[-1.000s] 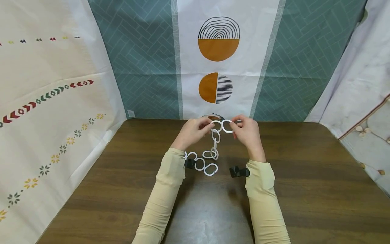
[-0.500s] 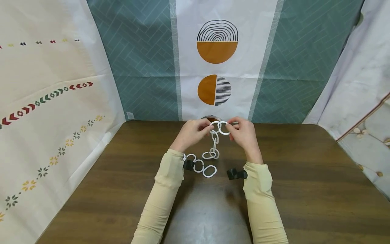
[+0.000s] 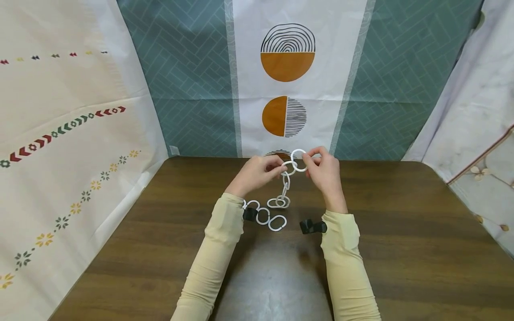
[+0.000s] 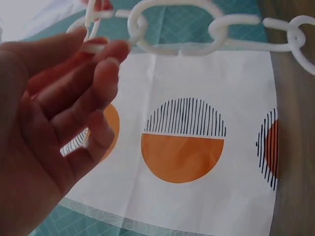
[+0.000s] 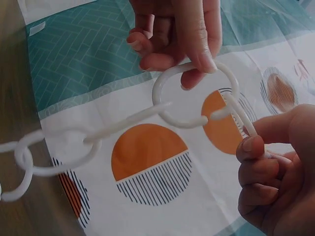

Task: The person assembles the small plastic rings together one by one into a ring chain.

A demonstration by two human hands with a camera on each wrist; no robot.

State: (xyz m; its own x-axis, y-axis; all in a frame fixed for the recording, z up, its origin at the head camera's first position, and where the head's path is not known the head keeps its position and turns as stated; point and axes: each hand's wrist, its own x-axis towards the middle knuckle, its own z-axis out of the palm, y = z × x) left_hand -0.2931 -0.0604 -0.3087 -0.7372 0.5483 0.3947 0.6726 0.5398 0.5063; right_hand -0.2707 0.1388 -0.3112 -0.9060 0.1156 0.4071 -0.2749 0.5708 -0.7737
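Observation:
A white plastic chain (image 3: 285, 191) of open links hangs from my left hand (image 3: 257, 174), its lower end on the brown table. In the right wrist view, the left thumb and finger pinch the rim of the chain's top link (image 5: 157, 96). My right hand (image 3: 326, 176) pinches another white link (image 5: 244, 118) between thumb and fingers. This link crosses through the top link's ring in the right wrist view, beside the ring's small gap. From the left wrist view, several joined links (image 4: 174, 51) run off to the right of the left hand.
More white links (image 3: 277, 230) lie in a row on the wooden table (image 3: 401, 245), partly behind the left wrist's black camera mount (image 3: 250, 215). Another black mount (image 3: 312, 226) is on the right wrist. Patterned cloth (image 3: 192, 89) hangs behind the table.
The two held links were side by side, then overlapped. Now the right hand's link sits higher and crosses the left one. Both hands moved slightly; the chain still hangs from the left.

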